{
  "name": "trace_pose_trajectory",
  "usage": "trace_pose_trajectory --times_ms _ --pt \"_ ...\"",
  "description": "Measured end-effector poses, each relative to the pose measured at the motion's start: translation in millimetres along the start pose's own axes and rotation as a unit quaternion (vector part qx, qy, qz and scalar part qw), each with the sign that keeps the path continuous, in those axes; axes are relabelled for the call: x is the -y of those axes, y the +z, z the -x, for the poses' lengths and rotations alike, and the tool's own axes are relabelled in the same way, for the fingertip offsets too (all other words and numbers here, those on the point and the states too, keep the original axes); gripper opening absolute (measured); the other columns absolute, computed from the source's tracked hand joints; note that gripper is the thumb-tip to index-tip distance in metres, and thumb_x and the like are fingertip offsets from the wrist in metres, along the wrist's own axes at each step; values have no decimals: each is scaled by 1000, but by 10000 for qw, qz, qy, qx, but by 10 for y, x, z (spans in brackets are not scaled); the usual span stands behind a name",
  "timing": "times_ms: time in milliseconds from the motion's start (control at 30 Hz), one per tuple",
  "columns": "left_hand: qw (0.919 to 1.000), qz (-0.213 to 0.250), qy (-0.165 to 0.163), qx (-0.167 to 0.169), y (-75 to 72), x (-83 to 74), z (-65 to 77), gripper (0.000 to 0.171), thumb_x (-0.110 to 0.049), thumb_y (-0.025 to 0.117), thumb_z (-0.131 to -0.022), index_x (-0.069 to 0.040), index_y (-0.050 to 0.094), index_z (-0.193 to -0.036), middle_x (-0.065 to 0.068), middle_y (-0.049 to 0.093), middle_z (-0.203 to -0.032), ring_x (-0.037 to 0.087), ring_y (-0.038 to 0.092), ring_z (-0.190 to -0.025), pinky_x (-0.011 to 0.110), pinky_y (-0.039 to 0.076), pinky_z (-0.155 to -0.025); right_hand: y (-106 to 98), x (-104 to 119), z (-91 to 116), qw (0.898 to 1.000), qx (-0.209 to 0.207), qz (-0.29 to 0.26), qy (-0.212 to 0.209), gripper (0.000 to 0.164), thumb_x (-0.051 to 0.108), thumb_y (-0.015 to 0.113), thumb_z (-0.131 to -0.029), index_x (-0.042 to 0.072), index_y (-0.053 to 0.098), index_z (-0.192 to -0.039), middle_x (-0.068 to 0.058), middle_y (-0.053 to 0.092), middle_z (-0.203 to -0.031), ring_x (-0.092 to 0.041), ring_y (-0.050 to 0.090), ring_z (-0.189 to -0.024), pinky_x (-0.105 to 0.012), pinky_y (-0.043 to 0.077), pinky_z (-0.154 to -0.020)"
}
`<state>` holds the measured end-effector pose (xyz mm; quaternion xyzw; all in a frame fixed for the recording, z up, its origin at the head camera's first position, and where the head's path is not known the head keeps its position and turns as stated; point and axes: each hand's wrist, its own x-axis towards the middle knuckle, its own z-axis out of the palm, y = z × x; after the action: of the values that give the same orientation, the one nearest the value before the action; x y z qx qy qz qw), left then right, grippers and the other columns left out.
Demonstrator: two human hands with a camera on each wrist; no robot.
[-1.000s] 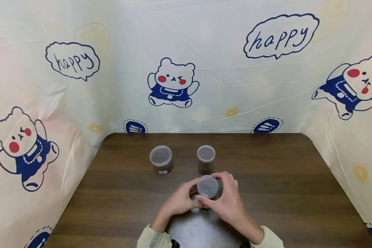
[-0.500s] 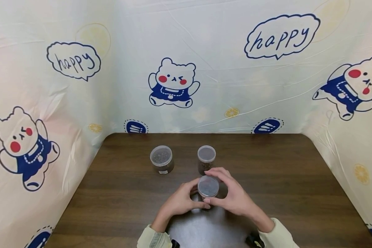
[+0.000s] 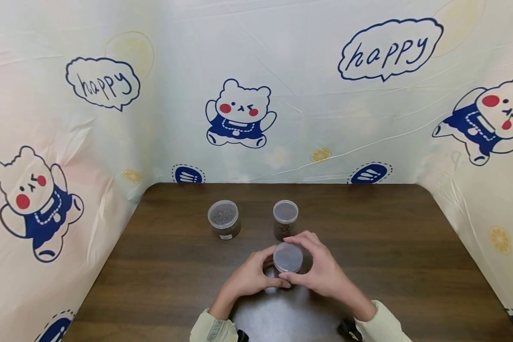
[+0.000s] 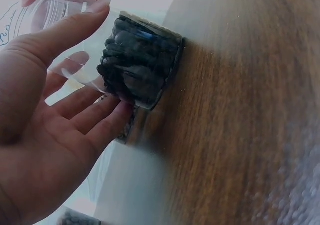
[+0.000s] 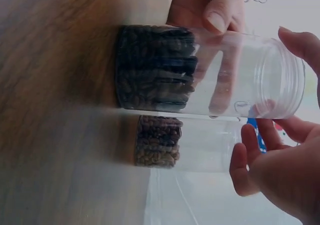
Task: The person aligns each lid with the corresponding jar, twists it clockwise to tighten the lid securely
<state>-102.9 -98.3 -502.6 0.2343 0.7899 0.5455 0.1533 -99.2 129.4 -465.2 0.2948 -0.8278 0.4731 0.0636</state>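
A clear screw-top jar [image 3: 288,257], part filled with dark beans, stands upright on the table. My left hand [image 3: 251,273] holds its body from the left, thumb in front and fingers behind. The right hand [image 3: 325,271] grips the round lid from the right, with its thumb at the near rim and fingertips at the far rim. In the right wrist view, the dark beans [image 5: 155,67] fill about the lower half of the jar, and the fingers [image 5: 300,45] lie around the lid. The left wrist view shows the left hand [image 4: 55,110] round the jar's side.
Just behind the held jar stands a second lidded jar [image 3: 285,212] with brown beans. Farther left is a wider, shorter lidded jar [image 3: 223,217] with dark contents and a small label. A patterned cloth [image 3: 308,118] surrounds the brown wooden table [image 3: 393,247] at the back and sides.
Over the first half second the right hand turned about the lid, its wrist swinging to the right. Since then its fingers have shifted only slightly. The left hand keeps its hold on the jar.
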Motion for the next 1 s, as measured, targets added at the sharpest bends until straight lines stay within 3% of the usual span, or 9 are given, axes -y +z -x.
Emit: trace_pose_trajectory --times_ms 200,333,433,533,667,767,1000 --pt "10000 12 -23 -18 13 2 -6 71 -26 92 -84 -24 58 -147 -4 69 -140 16 65 -133 23 51 -112 94 102 39 9963 -556 465 466 69 35 100 -70 22 67 -128 2 64 -110 -16 58 -100 -30 47 -86" --pt "9999 -55 -7 -87 20 -4 -9 67 -18 91 -84 -29 61 -143 -7 70 -137 14 66 -130 24 52 -111 200 179 62 9864 -1033 1070 700 69 38 102 -63 16 68 -119 4 62 -102 -11 54 -92 -30 44 -81" --pt "9999 -89 9 -102 26 -5 -11 66 -17 91 -84 -31 61 -141 -8 71 -135 13 67 -129 24 53 -110 244 189 68 9792 -1258 1483 578 70 41 102 -61 13 68 -114 2 61 -99 -10 54 -88 -31 44 -81" --pt "9998 -145 7 -108 31 4 -6 66 -20 91 -84 -31 61 -141 -8 71 -135 13 67 -129 25 53 -110 214 178 70 9821 -1062 1492 434 71 44 100 -65 13 66 -118 1 61 -102 -9 54 -90 -33 43 -83" --pt "9995 -274 27 -166 34 11 1 67 -24 91 -84 -28 60 -143 -6 71 -135 12 66 -129 26 53 -110 84 127 63 9962 -292 780 270 75 38 97 -74 18 61 -137 3 62 -123 -9 54 -108 -34 49 -91" --pt "9994 -279 38 -189 39 12 -1 68 -27 92 -83 -26 60 -142 -6 72 -132 10 67 -126 26 53 -109 -1 75 50 9991 163 370 89 80 28 96 -78 20 57 -147 2 61 -136 -11 51 -120 -34 51 -97" --pt "9996 -156 -85 -219 44 3 -6 70 -30 95 -79 -28 61 -140 -10 72 -128 7 68 -123 24 53 -107 -38 29 20 9991 227 346 -47 77 29 96 -78 19 60 -146 7 63 -125 -8 50 -115 -30 51 -96"
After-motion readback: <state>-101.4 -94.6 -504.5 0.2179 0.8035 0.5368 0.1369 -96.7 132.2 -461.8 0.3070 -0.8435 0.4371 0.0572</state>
